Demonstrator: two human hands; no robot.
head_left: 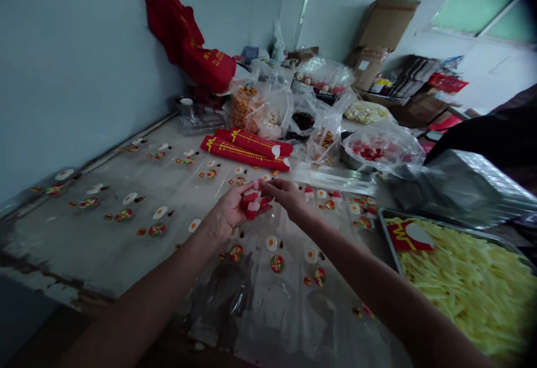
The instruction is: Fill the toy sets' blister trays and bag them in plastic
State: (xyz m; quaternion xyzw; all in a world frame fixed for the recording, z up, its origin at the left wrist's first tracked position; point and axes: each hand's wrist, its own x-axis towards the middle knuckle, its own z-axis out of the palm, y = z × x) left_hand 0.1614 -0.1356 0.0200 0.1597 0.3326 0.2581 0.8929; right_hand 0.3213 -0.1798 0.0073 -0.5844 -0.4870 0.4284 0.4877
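My left hand (235, 207) is cupped, palm up, around several small red-and-white blocky pieces (251, 206) above the middle of the table. Close against it, my right hand (286, 193) has its fingers drawn together at the heap's upper edge; whatever is between its fingertips is hidden. Below and around both hands lie clear plastic trays (268, 301) in rows. Tiny toy foods rest on them, among them a fried egg (272, 243) and a round pizza-like disc (277, 263). A few red-and-white pieces (309, 192) lie just right of my right hand.
Red printed fry cartons (247, 152) lie stacked ahead. Bags of small parts (247, 105) crowd the back, one with red pieces (371, 147). At right, a metal tray (388, 239) holds yellow fry-like strips below stacked clear plastic containers (474, 186). A wall (75, 77) borders the left.
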